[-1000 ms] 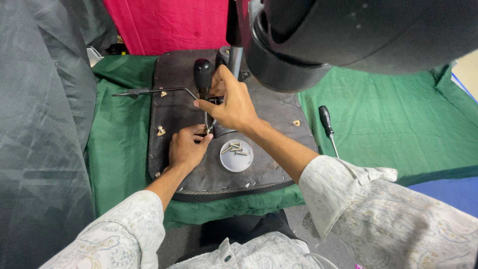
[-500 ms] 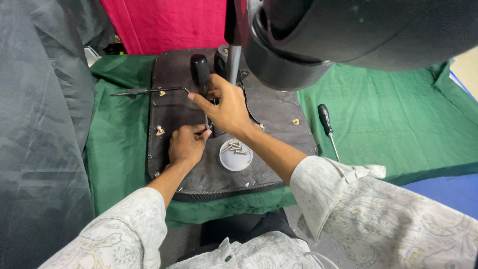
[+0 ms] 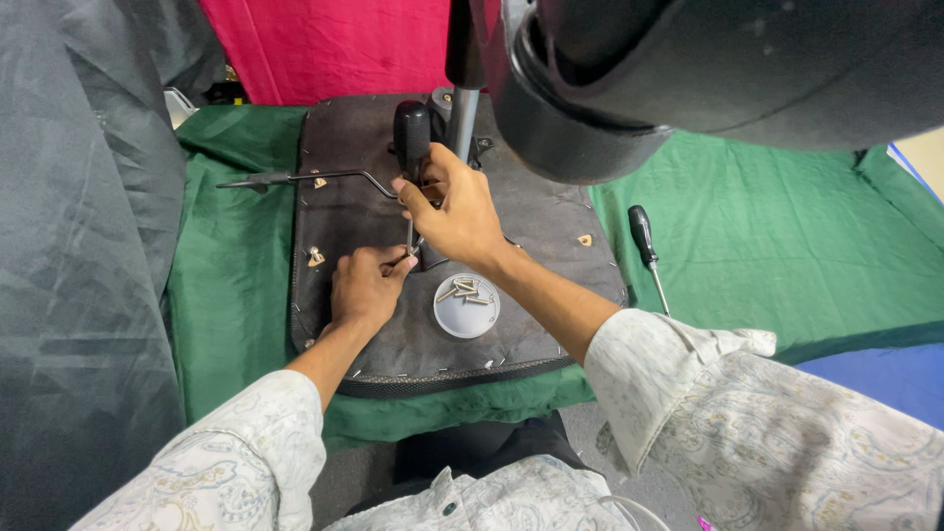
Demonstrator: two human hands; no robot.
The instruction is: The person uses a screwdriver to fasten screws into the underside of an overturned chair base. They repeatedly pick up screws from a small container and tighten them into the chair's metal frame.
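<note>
My right hand [image 3: 454,211] grips a black-handled screwdriver [image 3: 412,138] held upright, its shaft pointing down onto a dark upturned chair seat base [image 3: 354,211]. My left hand [image 3: 364,287] rests on the seat base just below, fingers pinched at the screwdriver's tip. A small white round lid [image 3: 466,306] holding several metal screws lies on the base right of my left hand. A grey metal column [image 3: 463,123] rises from the base behind the screwdriver.
A second black-handled screwdriver [image 3: 644,241] lies on the green cloth [image 3: 787,246] to the right. A thin metal lever [image 3: 295,179] sticks out left from the base. Grey fabric [image 3: 79,246] hangs at left, red fabric [image 3: 334,44] behind. A large dark rounded part [image 3: 708,69] overhangs the top right.
Both hands stay in place on the screwdriver and the seat base; only the view has shifted slightly.
</note>
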